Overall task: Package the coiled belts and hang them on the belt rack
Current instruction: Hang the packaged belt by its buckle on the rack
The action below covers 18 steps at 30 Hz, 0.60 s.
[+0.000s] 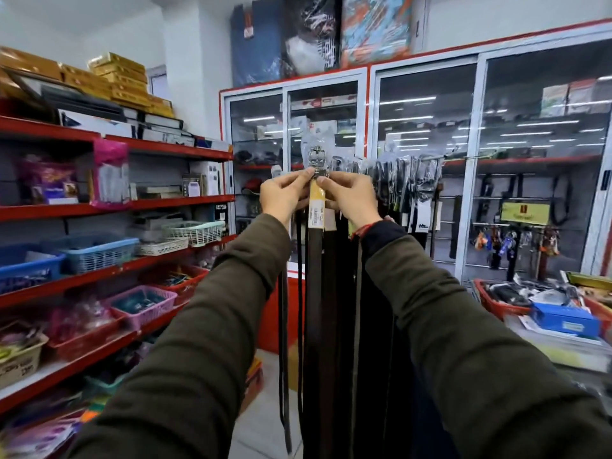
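A dark brown belt (314, 293) hangs straight down in front of me, its silver buckle (315, 160) inside clear plastic wrap and a yellow price tag (317, 210) below it. My left hand (287, 197) and my right hand (351, 202) pinch the belt just under the buckle, thumbs almost touching. The belt rack (440, 157), a metal rail, runs to the right behind my hands, with several wrapped belts (414, 180) hanging from it. More dark belts hang beside the one I hold.
Red shelves (116, 207) with plastic baskets and boxes line the left side. A glass-door cabinet (480, 160) stands behind the rack. A table at the right carries a red basket (496, 299) and a blue box (563, 321). Tiled floor shows below.
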### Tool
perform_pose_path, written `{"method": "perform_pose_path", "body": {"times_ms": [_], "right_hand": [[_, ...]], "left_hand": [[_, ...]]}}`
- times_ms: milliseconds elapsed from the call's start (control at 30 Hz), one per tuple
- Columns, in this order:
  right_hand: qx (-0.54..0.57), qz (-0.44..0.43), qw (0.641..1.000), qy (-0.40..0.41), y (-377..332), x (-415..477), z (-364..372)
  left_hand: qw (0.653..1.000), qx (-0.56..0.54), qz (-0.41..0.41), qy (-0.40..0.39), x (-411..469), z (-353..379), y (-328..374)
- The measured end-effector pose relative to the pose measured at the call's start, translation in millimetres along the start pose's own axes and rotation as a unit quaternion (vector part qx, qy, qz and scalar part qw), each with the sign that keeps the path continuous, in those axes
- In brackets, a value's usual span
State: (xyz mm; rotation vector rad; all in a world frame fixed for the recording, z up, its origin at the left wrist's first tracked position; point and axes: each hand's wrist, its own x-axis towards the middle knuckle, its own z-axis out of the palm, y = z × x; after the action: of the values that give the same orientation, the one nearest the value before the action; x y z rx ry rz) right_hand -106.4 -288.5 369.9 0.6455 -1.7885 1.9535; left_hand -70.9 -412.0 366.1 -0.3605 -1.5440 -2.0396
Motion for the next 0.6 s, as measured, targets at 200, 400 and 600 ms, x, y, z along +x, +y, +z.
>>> {"method": "perform_pose_path", "body": {"times_ms": [200,400,600], "right_hand": [[0.017,-0.006,1.0,0.002,2,9,-3],[0.011,0.004,1.0,0.015,15,9,-3],[-0.076,-0.015,0.995,0.061,37,14,-11]], "left_hand": [[0.999,-0.025,-0.014,-0.012,21,4,-5],[0.997,-0.056,-0.057,-0.019,35,3,-27],[1.0,0.027,0.006,0.007,43,7,-48]]}}
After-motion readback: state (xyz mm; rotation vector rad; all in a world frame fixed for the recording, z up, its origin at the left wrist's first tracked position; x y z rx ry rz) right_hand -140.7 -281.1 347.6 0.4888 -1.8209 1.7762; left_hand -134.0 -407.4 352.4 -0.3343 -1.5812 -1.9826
